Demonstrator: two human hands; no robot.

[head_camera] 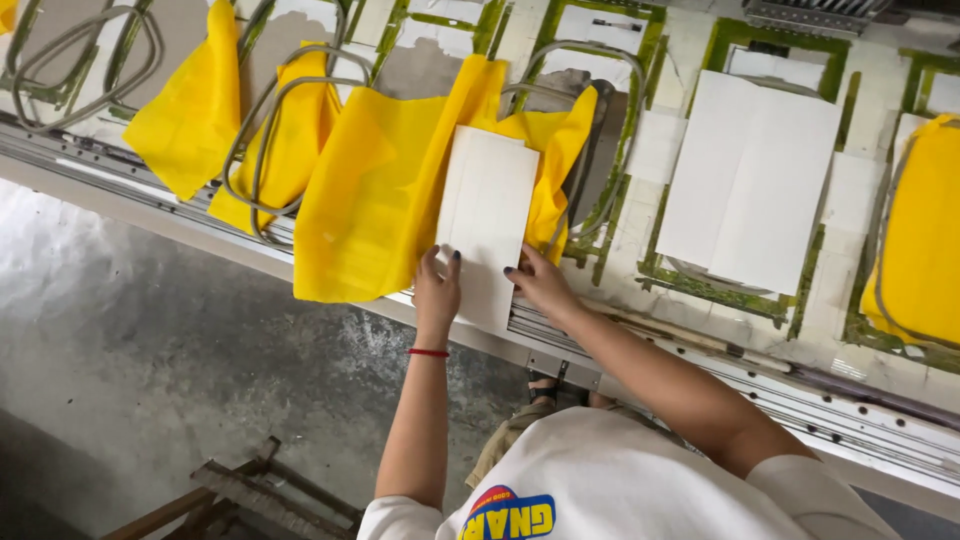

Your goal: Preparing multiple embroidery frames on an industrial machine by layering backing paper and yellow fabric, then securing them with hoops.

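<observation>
A white rectangular sheet (487,225) lies tilted on a yellow fabric bag (375,190) spread over the work table. My left hand (437,290), with a red band at the wrist, holds the sheet's near left corner, fingers on top of it. My right hand (540,283) grips the near right edge of the same sheet. Both hands sit at the table's front edge. The sheet's near end hangs over the metal rail (700,370).
More yellow bags (185,110) (285,140) lie to the left and another (920,230) at the far right. Grey wire loops (85,60) and a larger folded white sheet (750,180) rest on the table. A wooden frame (240,490) stands on the concrete floor.
</observation>
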